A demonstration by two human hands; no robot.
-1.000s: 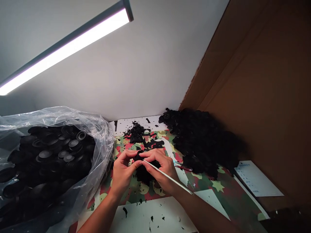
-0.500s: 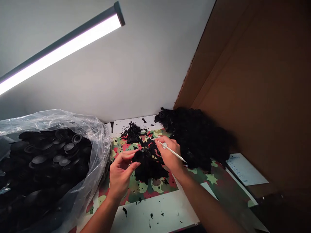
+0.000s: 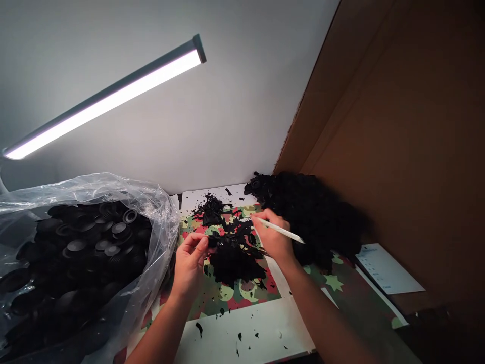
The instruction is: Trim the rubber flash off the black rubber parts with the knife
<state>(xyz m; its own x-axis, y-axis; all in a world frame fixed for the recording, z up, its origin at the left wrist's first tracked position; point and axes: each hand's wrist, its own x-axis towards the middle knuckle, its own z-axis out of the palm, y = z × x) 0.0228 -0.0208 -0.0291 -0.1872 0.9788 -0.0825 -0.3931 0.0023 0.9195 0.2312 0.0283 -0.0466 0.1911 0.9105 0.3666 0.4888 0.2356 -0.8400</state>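
My left hand point(image 3: 190, 264) pinches the edge of a black rubber piece point(image 3: 235, 260) that lies over a heap of black trimmings on the camouflage-patterned mat point(image 3: 223, 293). My right hand point(image 3: 273, 237) is closed around a thin white stick tool point(image 3: 282, 230), whose shaft points right and away from the piece. This hand rests at the right side of the black piece, next to a large pile of black rubber parts point(image 3: 310, 217).
A clear plastic bag point(image 3: 87, 253) full of round black rubber caps stands at the left. A smaller heap of black scraps point(image 3: 212, 210) lies at the back. A cardboard wall point(image 3: 397, 126) closes the right side, with a white paper sheet point(image 3: 386, 268) below it. A lit tube lamp point(image 3: 106, 98) hangs overhead.
My hands were together on the black piece with the tool across it. My right hand has drawn away to the right with the tool, while my left keeps its pinch on the piece.
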